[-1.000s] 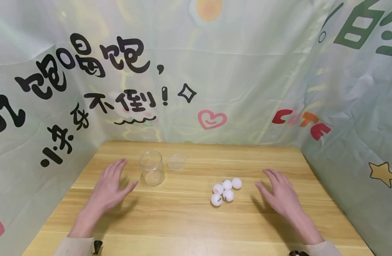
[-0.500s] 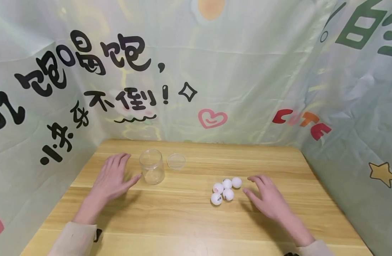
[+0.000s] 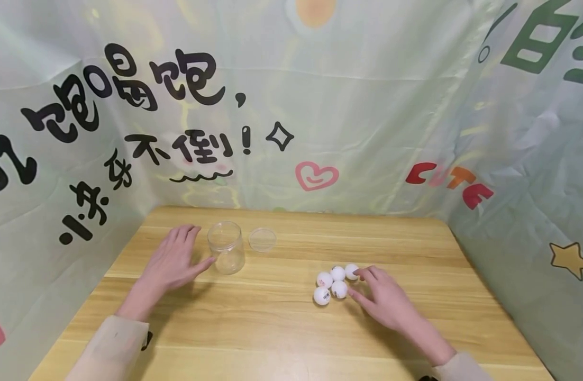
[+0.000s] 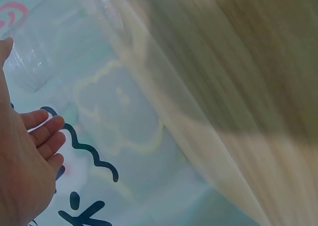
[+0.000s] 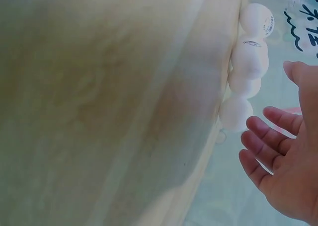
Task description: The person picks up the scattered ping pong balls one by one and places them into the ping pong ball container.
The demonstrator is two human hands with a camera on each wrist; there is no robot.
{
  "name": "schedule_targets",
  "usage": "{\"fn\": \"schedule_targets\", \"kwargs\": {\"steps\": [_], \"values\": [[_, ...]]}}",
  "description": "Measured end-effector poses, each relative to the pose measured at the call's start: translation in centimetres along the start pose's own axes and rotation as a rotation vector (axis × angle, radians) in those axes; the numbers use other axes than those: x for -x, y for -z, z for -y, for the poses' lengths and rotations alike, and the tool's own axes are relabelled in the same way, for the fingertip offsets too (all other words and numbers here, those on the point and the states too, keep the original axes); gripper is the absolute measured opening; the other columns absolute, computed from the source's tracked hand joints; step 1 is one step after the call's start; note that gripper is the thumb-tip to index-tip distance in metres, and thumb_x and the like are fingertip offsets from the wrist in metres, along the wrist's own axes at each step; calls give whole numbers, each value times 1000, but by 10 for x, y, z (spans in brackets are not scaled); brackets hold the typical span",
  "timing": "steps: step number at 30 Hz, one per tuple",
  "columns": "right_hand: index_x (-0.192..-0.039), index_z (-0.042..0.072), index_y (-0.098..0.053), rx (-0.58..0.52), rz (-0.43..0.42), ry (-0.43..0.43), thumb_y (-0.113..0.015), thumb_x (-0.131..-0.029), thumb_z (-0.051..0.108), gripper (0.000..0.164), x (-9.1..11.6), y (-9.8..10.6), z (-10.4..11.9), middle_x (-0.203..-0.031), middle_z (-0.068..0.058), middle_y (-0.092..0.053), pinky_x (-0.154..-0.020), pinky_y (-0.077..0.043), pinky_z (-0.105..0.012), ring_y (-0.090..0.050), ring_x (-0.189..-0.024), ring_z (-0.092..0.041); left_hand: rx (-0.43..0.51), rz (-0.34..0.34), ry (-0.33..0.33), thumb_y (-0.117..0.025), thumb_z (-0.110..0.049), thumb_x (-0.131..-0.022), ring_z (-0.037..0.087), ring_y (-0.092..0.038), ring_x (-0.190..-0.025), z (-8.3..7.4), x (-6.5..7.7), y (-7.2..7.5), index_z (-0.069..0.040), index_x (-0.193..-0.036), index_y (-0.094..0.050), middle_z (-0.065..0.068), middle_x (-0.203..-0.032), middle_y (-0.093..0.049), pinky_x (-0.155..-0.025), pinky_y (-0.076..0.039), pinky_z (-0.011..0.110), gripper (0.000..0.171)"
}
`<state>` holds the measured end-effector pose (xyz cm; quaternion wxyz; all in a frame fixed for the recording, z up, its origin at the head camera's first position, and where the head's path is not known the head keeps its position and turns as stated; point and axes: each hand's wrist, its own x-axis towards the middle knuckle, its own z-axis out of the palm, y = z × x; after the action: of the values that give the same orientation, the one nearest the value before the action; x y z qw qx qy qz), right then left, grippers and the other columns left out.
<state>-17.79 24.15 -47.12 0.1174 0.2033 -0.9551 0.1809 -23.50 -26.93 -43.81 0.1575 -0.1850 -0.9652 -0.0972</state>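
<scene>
1. We see a clear jar [image 3: 226,254] just beside the left hand [image 3: 173,263], on the side toward the right hand [image 3: 385,299]; it stands upright, long axis vertical, mouth facing up.
2. A clear round disc [image 3: 262,239] lies flat between the hands, just beyond the jar from the left one.
3. The left hand is spread wide and unloaded; we cannot tell whether its thumb touches the jar.
4. Five white balls [image 3: 338,289] cluster at the right hand's fingertips. That hand is moderately wide, gripping nothing; contact remains unclear to us.
5. Overhead, we distinguish all five balls; the right wrist view overlaps them in a row. Both wrist views reveal palms hidden from above.
</scene>
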Motion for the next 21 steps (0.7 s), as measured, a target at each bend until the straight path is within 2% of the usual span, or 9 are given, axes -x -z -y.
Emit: {"fn": "schedule_targets", "kwargs": {"steps": [8,16,21], "values": [[-129,6,-66,35,45,8,-73,-96,43,50,-2,-5,3,-123,-13,-67,-102,-49,-58,-63,-117,-36,-19,35,-8,-63,-66,-93,47,-41,-137,0,-10,-5,10,-147,-41,31,-148,-44,-118,-30,62,96],[-130,6,-65,59,60,25,-74,-95,42,51,-3,-9,4,-126,-14,-66,-103,-49,-59,-62,-120,-36,-46,27,-48,-62,-68,-92,46,-46,-133,0,-20,-7,12,-143,-45,30,-142,-49,-117,-33,59,96],[-132,6,-65,70,74,33,-73,-95,44,54,-4,-11,6,-125,-14,-66,-102,-50,-57,-62,-118,-35,-57,44,-52,-60,-69,-93,46,-45,-133,-1,-24,-7,11,-143,-45,30,-143,-50,-117,-33,59,96]]}}
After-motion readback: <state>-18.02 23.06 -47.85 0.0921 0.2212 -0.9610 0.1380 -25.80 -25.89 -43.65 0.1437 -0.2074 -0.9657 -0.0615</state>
